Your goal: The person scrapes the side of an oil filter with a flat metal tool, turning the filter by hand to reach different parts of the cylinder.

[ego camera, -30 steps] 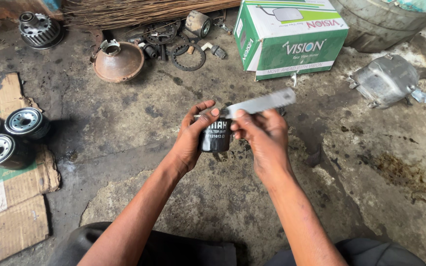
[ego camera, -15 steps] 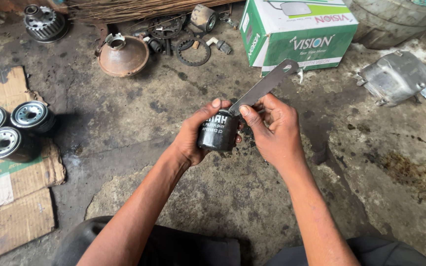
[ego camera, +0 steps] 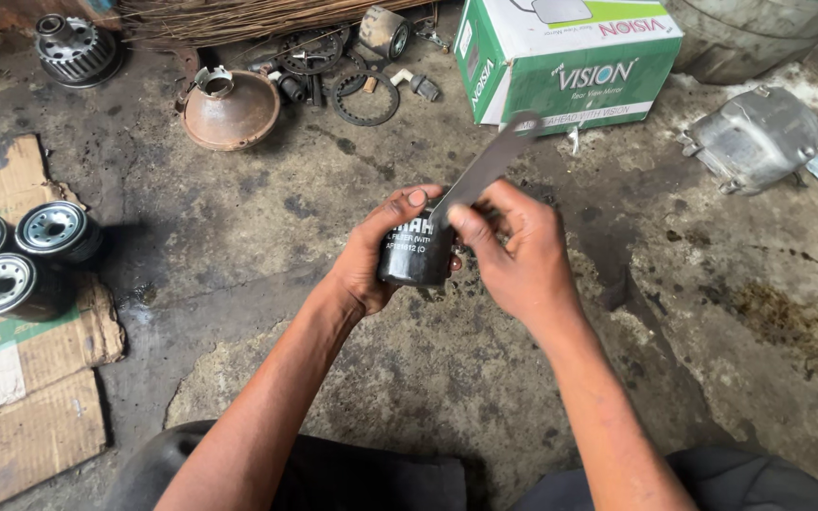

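A small black cylindrical oil filter [ego camera: 416,254] is held in front of me over the concrete floor. My left hand [ego camera: 376,255] wraps around its left side, thumb across the top. My right hand [ego camera: 513,251] grips a flat grey metal wrench [ego camera: 487,167] whose lower end meets the top of the filter. The wrench's free end angles up and to the right, toward a cardboard box.
Three more black filters [ego camera: 16,255] lie on flattened cardboard [ego camera: 11,397] at the left. A green and white box [ego camera: 560,61], a rusty dome-shaped part [ego camera: 229,109], a gear [ego camera: 76,47], rings and small parts line the far side. A grey metal casing [ego camera: 755,137] lies at right.
The wrench's free end has swung from pointing right and nearly level to pointing steeply up-right. Both hands stay on the filter, and the view has shifted slightly.
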